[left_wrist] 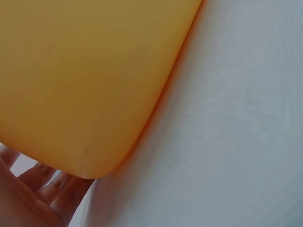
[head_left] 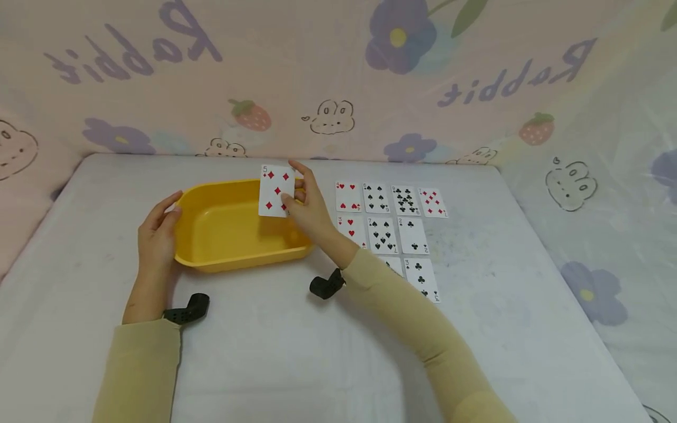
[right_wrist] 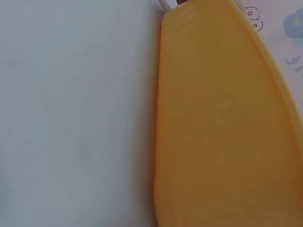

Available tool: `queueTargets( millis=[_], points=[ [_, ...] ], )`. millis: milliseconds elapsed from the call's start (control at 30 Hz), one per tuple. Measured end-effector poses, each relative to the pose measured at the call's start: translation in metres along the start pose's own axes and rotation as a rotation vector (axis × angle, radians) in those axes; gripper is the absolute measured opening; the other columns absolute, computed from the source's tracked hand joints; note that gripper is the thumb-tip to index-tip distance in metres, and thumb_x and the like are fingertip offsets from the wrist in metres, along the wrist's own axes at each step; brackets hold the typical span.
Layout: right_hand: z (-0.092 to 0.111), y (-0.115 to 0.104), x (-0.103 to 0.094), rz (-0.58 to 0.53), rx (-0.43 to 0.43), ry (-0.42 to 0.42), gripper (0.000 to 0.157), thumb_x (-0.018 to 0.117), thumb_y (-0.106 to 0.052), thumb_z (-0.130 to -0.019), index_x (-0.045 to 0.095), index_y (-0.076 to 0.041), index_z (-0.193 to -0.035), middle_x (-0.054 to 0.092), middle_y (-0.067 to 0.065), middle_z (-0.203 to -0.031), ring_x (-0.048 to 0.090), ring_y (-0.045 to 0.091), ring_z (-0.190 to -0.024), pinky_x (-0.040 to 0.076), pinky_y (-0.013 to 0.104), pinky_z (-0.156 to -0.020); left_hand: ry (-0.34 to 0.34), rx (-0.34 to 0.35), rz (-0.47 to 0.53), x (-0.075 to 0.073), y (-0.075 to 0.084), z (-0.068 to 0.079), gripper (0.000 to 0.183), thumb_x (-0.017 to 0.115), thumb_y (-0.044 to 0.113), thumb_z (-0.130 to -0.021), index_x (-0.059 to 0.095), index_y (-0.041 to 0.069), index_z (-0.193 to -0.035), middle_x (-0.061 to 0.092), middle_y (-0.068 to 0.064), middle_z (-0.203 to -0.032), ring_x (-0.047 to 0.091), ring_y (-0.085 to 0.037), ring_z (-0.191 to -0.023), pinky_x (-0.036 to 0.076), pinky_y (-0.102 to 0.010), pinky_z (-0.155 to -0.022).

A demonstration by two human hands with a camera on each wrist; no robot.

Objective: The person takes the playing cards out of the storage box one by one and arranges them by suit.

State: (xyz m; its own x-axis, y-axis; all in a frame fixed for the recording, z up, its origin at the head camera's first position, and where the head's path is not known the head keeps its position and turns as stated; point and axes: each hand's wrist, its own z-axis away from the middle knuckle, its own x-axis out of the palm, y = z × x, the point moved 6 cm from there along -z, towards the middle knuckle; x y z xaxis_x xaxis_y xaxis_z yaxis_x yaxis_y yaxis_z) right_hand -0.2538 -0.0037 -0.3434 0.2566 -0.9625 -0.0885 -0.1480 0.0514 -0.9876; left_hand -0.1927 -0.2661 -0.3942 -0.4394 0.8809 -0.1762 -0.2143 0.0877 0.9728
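Note:
My right hand point(head_left: 308, 205) pinches a five of diamonds playing card point(head_left: 270, 197) between thumb and fingers, its face toward the head camera. The card overlaps the right part of a yellow plastic basin point(head_left: 243, 258) in the head view. My left hand point(head_left: 156, 232) holds the basin's left end, thumb at the rim. In the left wrist view its fingers point(left_wrist: 71, 196) lie against the basin's edge. The basin's outer wall point(right_wrist: 222, 118) fills much of the right wrist view, where the card does not show.
Face-up cards lie in rows right of the basin, among them a four of hearts point(head_left: 348, 197), seven of spades point(head_left: 382, 235), seven of diamonds point(head_left: 433, 202) and three of clubs point(head_left: 421, 279). My right forearm hides part of the lower rows. A printed curtain point(head_left: 328, 76) hangs behind the white table point(head_left: 254, 352).

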Motion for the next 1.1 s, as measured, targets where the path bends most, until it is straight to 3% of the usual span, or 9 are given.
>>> queueTargets(
  millis=[100,400,667,867,1100],
  points=[
    [0.003,-0.002,-0.012,-0.009,-0.005,0.029,0.061,0.052,0.007,-0.092,0.034,-0.015,-0.146,0.047,0.01,-0.105,0.054,0.011,-0.078,0.047,0.017,-0.063,-0.001,-0.011,0.034,0.0,-0.001,-0.001,0.036,0.049,0.031,-0.1,0.056,0.033,-0.134,0.054,0.018,-0.098,0.047,-0.001,-0.091,0.039,-0.006,-0.076],
    [0.009,0.006,-0.06,0.021,-0.019,0.128,0.061,0.052,0.009,-0.091,0.036,-0.013,-0.145,0.049,0.011,-0.104,0.058,0.015,-0.084,0.051,0.018,-0.069,-0.01,-0.009,-0.017,-0.002,-0.001,-0.002,0.037,0.046,0.029,-0.1,0.053,0.033,-0.137,0.051,0.021,-0.097,0.046,0.0,-0.091,0.039,-0.005,-0.074],
    [0.023,0.016,-0.109,0.097,0.005,0.189,0.06,0.052,0.006,-0.091,0.037,-0.017,-0.144,0.043,0.005,-0.101,0.044,0.011,-0.066,0.041,0.019,-0.058,-0.021,-0.006,0.011,0.0,-0.001,0.0,0.037,0.047,0.029,-0.1,0.054,0.031,-0.137,0.053,0.018,-0.098,0.047,-0.001,-0.088,0.042,-0.003,-0.07],
    [0.038,0.023,-0.15,0.178,0.027,0.235,0.058,0.05,0.004,-0.093,0.038,-0.021,-0.144,0.039,0.007,-0.099,0.036,0.01,-0.062,0.036,0.02,-0.056,-0.028,0.003,0.027,0.003,0.001,-0.001,0.037,0.047,0.027,-0.1,0.055,0.031,-0.136,0.052,0.018,-0.095,0.046,-0.001,-0.088,0.041,-0.004,-0.07],
    [0.052,0.035,-0.182,0.254,0.076,0.282,0.059,0.05,0.004,-0.093,0.038,-0.018,-0.145,0.038,0.005,-0.097,0.035,0.009,-0.062,0.035,0.02,-0.057,-0.018,-0.025,0.09,-0.002,-0.002,0.0,0.036,0.05,0.027,-0.099,0.057,0.031,-0.134,0.054,0.018,-0.095,0.047,-0.002,-0.086,0.041,-0.004,-0.068]
  ],
)
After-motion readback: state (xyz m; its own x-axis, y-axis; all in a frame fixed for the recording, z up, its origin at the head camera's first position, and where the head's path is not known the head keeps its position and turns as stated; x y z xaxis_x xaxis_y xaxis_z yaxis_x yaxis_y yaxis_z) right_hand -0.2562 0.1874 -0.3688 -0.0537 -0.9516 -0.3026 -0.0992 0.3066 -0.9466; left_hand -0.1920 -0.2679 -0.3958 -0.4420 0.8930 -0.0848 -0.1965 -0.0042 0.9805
